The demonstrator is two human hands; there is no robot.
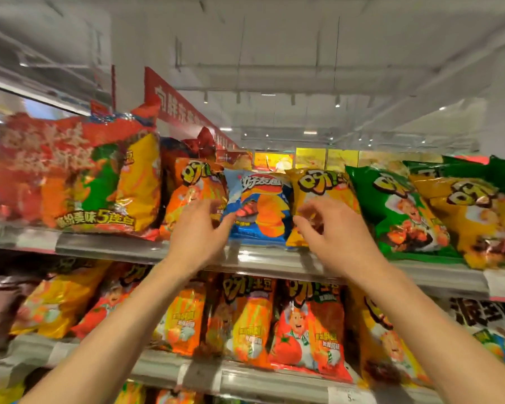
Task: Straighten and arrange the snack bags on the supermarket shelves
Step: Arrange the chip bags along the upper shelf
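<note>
A blue chip bag (260, 205) stands on the top shelf (146, 249) between an orange bag (187, 193) and a yellow bag (324, 185). My left hand (199, 228) reaches up with fingers spread, its thumb touching the blue bag's lower left edge and its fingers over the orange bag. My right hand (333, 231) is raised in front of the yellow bag with fingers loosely curled near the blue bag's right edge, holding nothing I can see.
A large red multipack (70, 176) leans at the far left of the top shelf. Green bags (397, 205) and more yellow bags (475, 217) lie tilted at the right. The shelf below (245, 374) holds several orange and yellow bags.
</note>
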